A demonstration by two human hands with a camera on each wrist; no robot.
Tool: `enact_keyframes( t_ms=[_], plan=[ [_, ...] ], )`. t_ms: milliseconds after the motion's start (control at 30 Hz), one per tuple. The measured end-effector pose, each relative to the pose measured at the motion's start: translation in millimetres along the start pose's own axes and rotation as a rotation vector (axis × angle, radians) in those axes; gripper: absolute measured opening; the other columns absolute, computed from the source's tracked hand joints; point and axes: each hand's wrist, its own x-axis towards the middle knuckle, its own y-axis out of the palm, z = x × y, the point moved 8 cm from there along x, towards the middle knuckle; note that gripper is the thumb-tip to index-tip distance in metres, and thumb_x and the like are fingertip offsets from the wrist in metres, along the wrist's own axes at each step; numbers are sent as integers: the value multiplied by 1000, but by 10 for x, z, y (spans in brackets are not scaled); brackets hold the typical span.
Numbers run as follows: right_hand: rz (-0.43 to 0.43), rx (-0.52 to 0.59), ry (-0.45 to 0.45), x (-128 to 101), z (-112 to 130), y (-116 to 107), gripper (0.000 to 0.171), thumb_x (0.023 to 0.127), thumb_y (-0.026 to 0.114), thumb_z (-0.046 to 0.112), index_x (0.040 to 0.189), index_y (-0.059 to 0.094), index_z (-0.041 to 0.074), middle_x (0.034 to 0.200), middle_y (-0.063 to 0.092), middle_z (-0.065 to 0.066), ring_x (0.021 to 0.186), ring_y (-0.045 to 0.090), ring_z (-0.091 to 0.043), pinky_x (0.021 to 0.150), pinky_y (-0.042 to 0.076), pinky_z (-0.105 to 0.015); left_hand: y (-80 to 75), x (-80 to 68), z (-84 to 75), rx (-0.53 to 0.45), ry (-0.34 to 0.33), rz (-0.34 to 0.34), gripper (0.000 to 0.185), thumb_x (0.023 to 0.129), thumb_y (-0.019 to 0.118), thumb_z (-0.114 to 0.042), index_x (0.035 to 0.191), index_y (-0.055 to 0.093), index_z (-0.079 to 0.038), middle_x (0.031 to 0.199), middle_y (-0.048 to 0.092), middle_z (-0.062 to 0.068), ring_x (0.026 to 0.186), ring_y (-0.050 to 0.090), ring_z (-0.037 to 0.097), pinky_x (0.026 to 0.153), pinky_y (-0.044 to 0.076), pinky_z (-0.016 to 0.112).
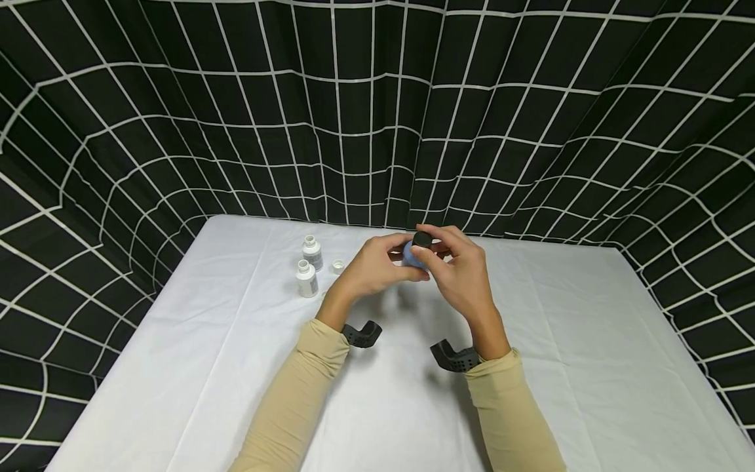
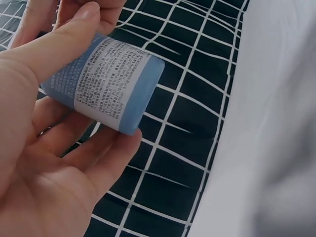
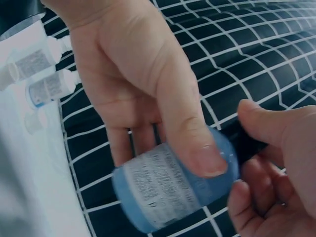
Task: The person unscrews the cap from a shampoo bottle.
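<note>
A blue bottle point(image 1: 409, 257) with a black cap point(image 1: 421, 239) is held up over the far part of the table, between both hands. My left hand point(image 1: 374, 265) grips its body, thumb on one side and fingers on the other. At the neck end, my right hand point(image 1: 466, 269) pinches the black cap between thumb and fingers. In the left wrist view the bottle point(image 2: 111, 79) tilts, showing a pale label with dense small print. The right wrist view shows the left thumb pressed along the bottle point(image 3: 163, 185) while the right fingers surround the dark cap point(image 3: 249, 143).
Left of the hands stand two uncapped white bottles, a nearer one point(image 1: 307, 280) and a farther one point(image 1: 312, 254). A small white cap point(image 1: 338, 266) lies beside them. White cloth covers the table point(image 1: 236, 367); a black curtain with white grid lines point(image 1: 377, 118) hangs behind it.
</note>
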Motion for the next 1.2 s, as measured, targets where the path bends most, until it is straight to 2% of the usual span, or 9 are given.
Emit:
enact_keyframes(
  t_ms=[233,433,633,767,967,1200],
  plan=[
    [48,11,104,-16,-23,-20,37,87,82,16,123,74,9,107,73,-7,86,67,-13,74,53,-11,-11,-17,-48,90,54,13,41,77,91,-31,114,73,-29,106,71,-13,102,67,6,100,55,25],
    [70,16,207,-13,-107,-7,41,88,82,26,125,74,13,106,73,-9,90,66,-18,69,52,-12,-42,-38,-42,66,52,0,49,74,92,-37,120,74,-31,111,70,-16,100,67,5,98,57,30],
    [104,-22,247,-25,-119,-19,41,87,83,27,125,74,16,108,73,-9,92,66,-18,67,51,-13,-15,-39,-23,57,26,11,55,74,92,-38,125,72,-32,119,71,-13,99,71,7,87,61,25],
    [92,-48,204,-23,-72,-25,38,86,84,26,121,76,15,101,72,-7,90,66,-17,68,51,-13,-14,-43,-44,85,36,10,56,74,92,-40,125,72,-33,121,70,-15,98,71,6,85,61,24],
    [24,-29,102,-15,45,-46,31,86,84,23,115,77,13,88,66,-5,82,64,-14,67,49,-14,-34,-56,-123,79,101,0,53,75,91,-39,124,73,-30,122,70,-14,102,69,5,87,61,24],
    [-2,-14,68,-24,118,-50,29,87,82,20,114,78,11,90,69,-6,78,60,-9,66,46,-14,-61,-61,-191,104,182,-13,57,76,92,-30,128,71,-20,131,68,-5,118,64,8,94,59,23]
  ],
)
